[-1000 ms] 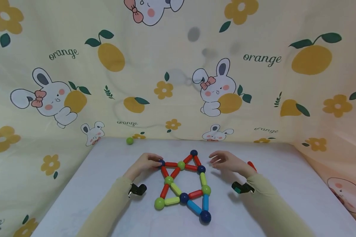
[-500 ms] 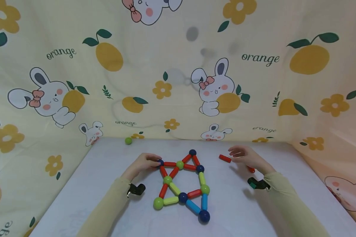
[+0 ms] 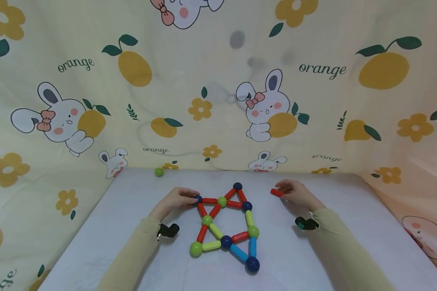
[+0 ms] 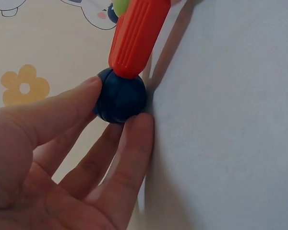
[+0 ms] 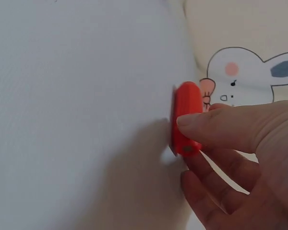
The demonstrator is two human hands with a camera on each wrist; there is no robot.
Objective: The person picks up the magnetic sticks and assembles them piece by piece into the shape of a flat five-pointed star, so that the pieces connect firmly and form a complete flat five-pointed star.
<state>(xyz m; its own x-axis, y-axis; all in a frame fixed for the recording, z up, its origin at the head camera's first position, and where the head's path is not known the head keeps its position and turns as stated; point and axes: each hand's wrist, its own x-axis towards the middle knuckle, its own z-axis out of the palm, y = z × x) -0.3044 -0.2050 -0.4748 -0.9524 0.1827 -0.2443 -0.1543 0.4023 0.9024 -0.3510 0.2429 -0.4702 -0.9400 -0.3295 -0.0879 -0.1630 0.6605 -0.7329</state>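
Observation:
A flat figure of magnetic rods and balls lies on the table, its rods red, yellow-green and blue, such as the blue rod (image 3: 253,247). At its far left corner my left hand (image 3: 174,202) pinches a dark blue ball (image 4: 121,96) between thumb and fingers; a red rod (image 4: 140,36) is joined to that ball. Right of the figure, apart from it, my right hand (image 3: 298,195) holds a loose red rod (image 5: 188,117) near the table surface. The thumb (image 5: 194,125) lies across this rod, and the fingers are partly hidden behind it.
A single green ball (image 3: 159,172) sits at the table's far left edge. Behind the white table (image 3: 160,266) hangs a cloth (image 3: 218,157) printed with rabbits and oranges. Each wrist carries a small black camera, one of them the right wrist camera (image 3: 306,223).
From beside the figure my right hand moved right, uncovering the red rod, then came back left and took hold of it. The left hand stays on the dark blue ball.

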